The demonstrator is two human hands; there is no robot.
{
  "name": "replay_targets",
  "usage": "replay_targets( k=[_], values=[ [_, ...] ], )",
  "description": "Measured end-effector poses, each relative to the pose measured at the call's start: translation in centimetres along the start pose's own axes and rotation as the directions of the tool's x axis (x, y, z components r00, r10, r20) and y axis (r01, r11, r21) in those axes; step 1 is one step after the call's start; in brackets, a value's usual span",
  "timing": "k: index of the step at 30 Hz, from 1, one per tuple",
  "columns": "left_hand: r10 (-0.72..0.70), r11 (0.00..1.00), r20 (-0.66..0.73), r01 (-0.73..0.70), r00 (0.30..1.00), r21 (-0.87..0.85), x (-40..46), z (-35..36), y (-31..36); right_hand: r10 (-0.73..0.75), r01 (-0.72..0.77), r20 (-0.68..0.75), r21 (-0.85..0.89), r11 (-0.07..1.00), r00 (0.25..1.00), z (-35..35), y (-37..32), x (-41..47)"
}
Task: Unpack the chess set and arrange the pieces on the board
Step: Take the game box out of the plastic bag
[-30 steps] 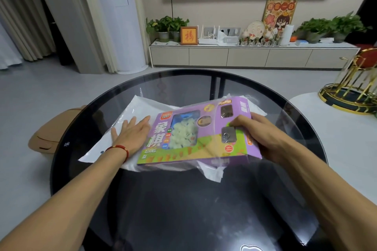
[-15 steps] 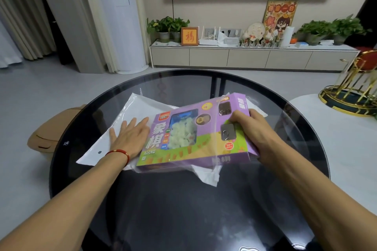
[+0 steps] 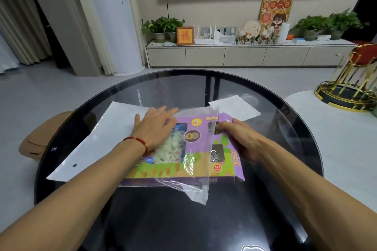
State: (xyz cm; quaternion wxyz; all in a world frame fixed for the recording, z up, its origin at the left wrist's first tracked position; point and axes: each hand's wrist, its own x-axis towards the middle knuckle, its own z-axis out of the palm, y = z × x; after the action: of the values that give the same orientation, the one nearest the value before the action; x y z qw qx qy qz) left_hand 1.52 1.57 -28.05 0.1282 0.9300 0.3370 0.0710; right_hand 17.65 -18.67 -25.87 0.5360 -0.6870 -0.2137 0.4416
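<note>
Glass table [image 3: 265, 199] | left hand [image 3: 155, 126] flat on box [image 3: 193, 159] | right hand [image 3: 238, 138] grips edge

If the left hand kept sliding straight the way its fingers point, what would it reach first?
The left hand lies flat, fingers pointing away and slightly right. It would probably cross the clear plastic bag first, then bare glass table. Depth is hard to judge.
</note>
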Motion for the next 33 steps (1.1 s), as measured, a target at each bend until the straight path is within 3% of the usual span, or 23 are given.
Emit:
replay_targets(
  k=[2, 8, 15, 20, 22, 24, 26, 28, 30, 33],
  values=[
    [-0.064, 0.998, 0.089, 0.065, 0.994, -0.007, 1.1, 0.5, -0.4, -0.021, 0.022, -0.034, 0.017, 1.000, 0.999, -0.4, 0.1, -0.1],
    [-0.115, 0.990, 0.150, 0.126, 0.982, -0.066, 1.8, 1.2, -2.9, -0.122, 0.133, -0.168, 0.057, 0.989, 0.978, -3.6, 0.2, -2.2],
    [-0.136, 0.965, 0.152, 0.097, 0.979, 0.243, 0.6, 2.2, -6.3, -0.103, 0.172, -0.365, 0.162, 0.972, 0.925, -8.4, 1.1, -5.7],
    [-0.133, 0.850, -0.024, 0.127, 0.991, 0.511, 0.7, -0.3, -4.7, -0.073, 0.188, -0.441, 0.224, 0.956, 0.895, -10.1, 1.8, -8.0],
    [-0.076, 0.902, -0.180, 0.144, 0.981, 0.408, -1.1, -1.1, -2.6, -0.070, 0.206, -0.465, 0.249, 0.946, 0.883, -10.2, 2.0, -8.7],
    [0.024, 0.970, -0.252, 0.039, 0.967, 0.240, -4.4, -0.5, -0.2, -0.083, 0.236, -0.486, 0.263, 0.936, 0.870, -10.0, 2.1, -9.1],
    [0.033, 0.989, -0.097, -0.018, 0.995, 0.145, -8.0, 0.9, 1.8, -0.083, 0.256, -0.504, 0.285, 0.924, 0.860, -9.5, 2.3, -9.3],
    [0.016, 0.980, 0.101, -0.036, 0.995, 0.198, -10.5, 2.4, 2.4, -0.078, 0.267, -0.508, 0.312, 0.912, 0.858, -9.0, 2.5, -9.5],
    [0.010, 0.971, 0.145, -0.045, 0.989, 0.236, -10.9, 2.7, 1.4, -0.075, 0.284, -0.518, 0.339, 0.897, 0.852, -8.7, 2.6, -9.5],
    [0.019, 0.950, 0.092, -0.046, 0.996, 0.309, -10.8, 1.2, -0.7, -0.062, 0.286, -0.518, 0.365, 0.886, 0.853, -8.3, 3.1, -9.4]
  ],
)
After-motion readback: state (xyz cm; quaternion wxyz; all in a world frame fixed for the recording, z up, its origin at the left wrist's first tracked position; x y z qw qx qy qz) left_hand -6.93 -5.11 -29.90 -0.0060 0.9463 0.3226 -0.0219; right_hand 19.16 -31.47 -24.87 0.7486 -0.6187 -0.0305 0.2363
